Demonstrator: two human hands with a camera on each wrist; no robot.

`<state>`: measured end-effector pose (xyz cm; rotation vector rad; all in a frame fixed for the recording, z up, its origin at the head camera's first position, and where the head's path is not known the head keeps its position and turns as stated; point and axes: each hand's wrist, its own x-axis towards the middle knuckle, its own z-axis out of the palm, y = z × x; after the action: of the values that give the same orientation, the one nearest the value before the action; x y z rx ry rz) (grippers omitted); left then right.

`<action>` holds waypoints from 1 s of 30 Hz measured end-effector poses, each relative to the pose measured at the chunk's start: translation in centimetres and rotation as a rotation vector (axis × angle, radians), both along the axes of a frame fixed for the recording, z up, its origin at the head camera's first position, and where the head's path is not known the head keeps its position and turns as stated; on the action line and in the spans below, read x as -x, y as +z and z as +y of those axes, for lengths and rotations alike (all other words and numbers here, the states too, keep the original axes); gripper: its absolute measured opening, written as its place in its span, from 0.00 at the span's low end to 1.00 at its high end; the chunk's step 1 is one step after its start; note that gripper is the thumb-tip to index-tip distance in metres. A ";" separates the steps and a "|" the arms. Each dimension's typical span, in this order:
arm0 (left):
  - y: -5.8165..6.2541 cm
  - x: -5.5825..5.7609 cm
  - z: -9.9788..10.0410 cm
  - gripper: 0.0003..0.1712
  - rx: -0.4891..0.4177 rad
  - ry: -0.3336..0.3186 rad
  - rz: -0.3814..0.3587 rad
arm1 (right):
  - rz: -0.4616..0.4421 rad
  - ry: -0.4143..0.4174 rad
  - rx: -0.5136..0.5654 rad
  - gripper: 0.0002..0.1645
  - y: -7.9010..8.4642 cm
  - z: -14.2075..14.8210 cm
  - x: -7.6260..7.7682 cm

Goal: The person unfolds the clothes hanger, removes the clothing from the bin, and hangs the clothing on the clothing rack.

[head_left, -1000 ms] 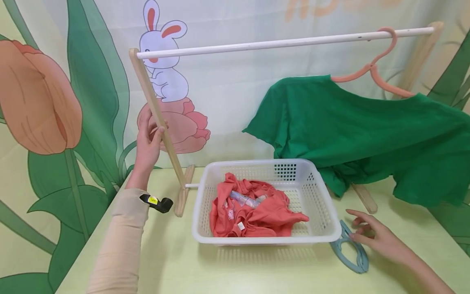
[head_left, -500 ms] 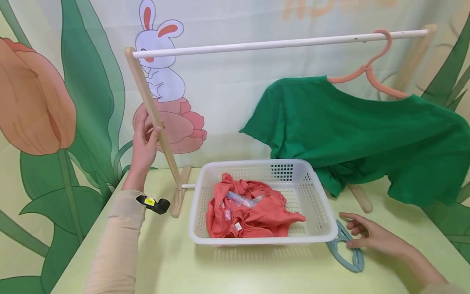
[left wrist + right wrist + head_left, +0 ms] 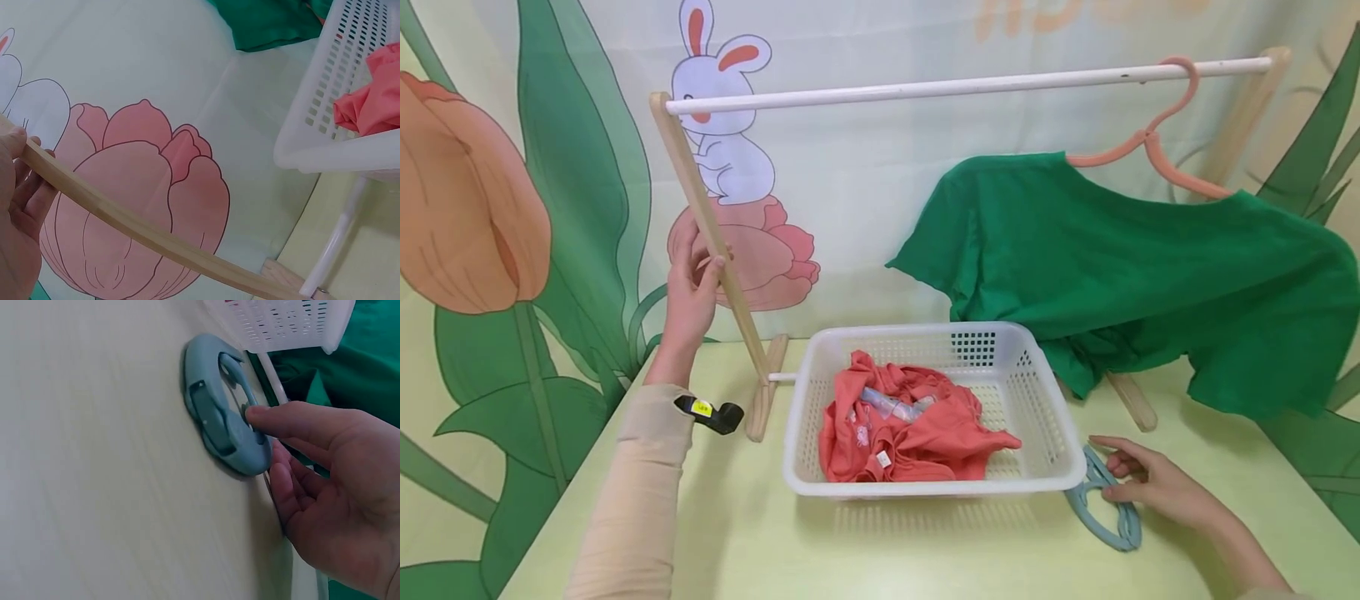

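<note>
My left hand [image 3: 691, 292] grips the wooden side post [image 3: 703, 196] of a clothes rack, thumb in front and fingers behind it. In the left wrist view, the post [image 3: 119, 215] slants down from that hand [image 3: 25, 212]. A folded blue-grey plastic hanger [image 3: 1093, 512] lies on the table right of the basket. My right hand [image 3: 1165, 487] rests beside it with relaxed, loosely curled fingers. In the right wrist view, the thumb of the hand [image 3: 331, 469] overlaps the inner edge of the hanger [image 3: 215, 419], and the other fingers stay by its outer edge.
A white plastic basket [image 3: 805, 417] holds a coral-red garment [image 3: 925, 450]. Above, a white rod [image 3: 880, 93] carries a pink hanger [image 3: 1157, 150] with a green T-shirt [image 3: 1135, 258]. The rack's wooden foot [image 3: 1131, 404] sits under the shirt. A printed curtain [image 3: 865, 192] hangs behind.
The whole scene has shifted slightly left in the head view. Both hands keep their places, the left on the post and the right at the blue-grey hanger.
</note>
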<state>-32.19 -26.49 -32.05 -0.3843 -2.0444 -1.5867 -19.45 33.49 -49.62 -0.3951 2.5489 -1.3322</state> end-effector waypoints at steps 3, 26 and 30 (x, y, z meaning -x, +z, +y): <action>-0.2 0.4 -0.2 0.36 0.005 0.015 0.003 | 0.003 -0.020 -0.013 0.40 0.2 -0.2 -0.2; 0.6 -0.8 0.7 0.35 0.010 0.018 -0.009 | 0.108 -0.204 -0.290 0.35 2.1 -0.1 -1.9; 0.3 -0.3 0.2 0.35 0.001 0.022 -0.005 | 0.061 -0.195 -0.310 0.38 3.5 0.5 -2.2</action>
<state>-31.87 -26.25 -31.80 -0.3575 -2.0465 -1.5755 -17.26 33.96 -46.14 -0.1320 2.8443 -0.9675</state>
